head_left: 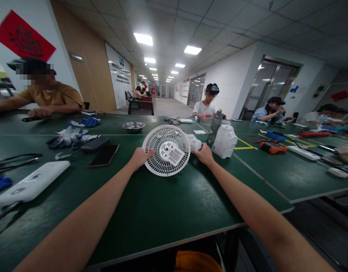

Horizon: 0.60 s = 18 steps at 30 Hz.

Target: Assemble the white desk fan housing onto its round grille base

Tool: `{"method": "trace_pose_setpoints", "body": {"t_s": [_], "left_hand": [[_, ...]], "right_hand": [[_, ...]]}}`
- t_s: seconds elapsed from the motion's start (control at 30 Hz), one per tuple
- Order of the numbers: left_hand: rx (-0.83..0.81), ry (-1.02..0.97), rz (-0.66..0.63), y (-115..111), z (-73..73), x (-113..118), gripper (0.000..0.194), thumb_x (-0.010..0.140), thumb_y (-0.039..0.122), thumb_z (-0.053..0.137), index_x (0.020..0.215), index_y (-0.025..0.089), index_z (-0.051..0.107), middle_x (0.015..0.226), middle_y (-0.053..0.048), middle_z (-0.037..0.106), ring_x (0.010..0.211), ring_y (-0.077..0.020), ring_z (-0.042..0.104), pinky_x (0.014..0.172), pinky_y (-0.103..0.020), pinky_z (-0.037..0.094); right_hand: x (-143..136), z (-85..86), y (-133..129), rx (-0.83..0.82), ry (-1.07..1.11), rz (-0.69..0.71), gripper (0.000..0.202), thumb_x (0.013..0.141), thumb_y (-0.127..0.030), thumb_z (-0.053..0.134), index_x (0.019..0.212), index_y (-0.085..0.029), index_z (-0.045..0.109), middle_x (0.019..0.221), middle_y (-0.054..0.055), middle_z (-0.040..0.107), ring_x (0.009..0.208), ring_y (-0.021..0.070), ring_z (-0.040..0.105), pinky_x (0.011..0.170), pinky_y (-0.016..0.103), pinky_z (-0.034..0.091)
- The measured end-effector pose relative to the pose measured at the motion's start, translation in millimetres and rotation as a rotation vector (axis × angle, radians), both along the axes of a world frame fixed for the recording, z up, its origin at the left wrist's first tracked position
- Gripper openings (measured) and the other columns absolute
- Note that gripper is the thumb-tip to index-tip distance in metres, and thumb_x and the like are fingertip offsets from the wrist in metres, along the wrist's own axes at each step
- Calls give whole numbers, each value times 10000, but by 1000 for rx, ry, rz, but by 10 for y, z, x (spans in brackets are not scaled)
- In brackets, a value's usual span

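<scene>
Big green table [174,211], round white fan grille [174,155] over the middle, left hand [139,158] pinching its rim. White vented housing [225,141] stands off right (bottle [214,127] just beside it). Right hand [205,154] grips a small white rounded part [194,142] by the grille.

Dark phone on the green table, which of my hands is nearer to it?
Left. Your left hand, holding the white fan grille, is right of the dark phone; your right hand is farther right, beyond the grille.
</scene>
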<state>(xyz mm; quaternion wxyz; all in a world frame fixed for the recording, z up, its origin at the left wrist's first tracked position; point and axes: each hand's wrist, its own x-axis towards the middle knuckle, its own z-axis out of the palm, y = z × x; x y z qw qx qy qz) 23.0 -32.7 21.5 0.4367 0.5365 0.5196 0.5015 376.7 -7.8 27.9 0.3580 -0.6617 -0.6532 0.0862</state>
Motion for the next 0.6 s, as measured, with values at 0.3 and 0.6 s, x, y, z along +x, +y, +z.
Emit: {"method": "trace_pose_setpoints", "body": {"t_s": [0.3, 0.6], "left_hand": [[41, -18, -6, 48, -62, -6, 291, 725, 297, 812, 936, 117, 723, 858, -98, 760, 723, -219, 723, 739, -382, 599], [-2, -2, 9, -35, 35, 20, 263, 731, 278, 812, 937, 136, 729, 876, -101, 766, 748, -232, 730, 723, -379, 601]], "right_hand": [[-82, 89, -100, 83, -99, -68, 672, 790, -502, 668, 1344, -161, 499, 1309, 213, 512, 1267, 394, 460, 1054, 566, 343], [-491, 186, -357, -183, 544, 472, 426, 896, -616, 459, 826, -215, 582, 682, 33, 627, 627, 195, 594, 602, 351, 532]]}}
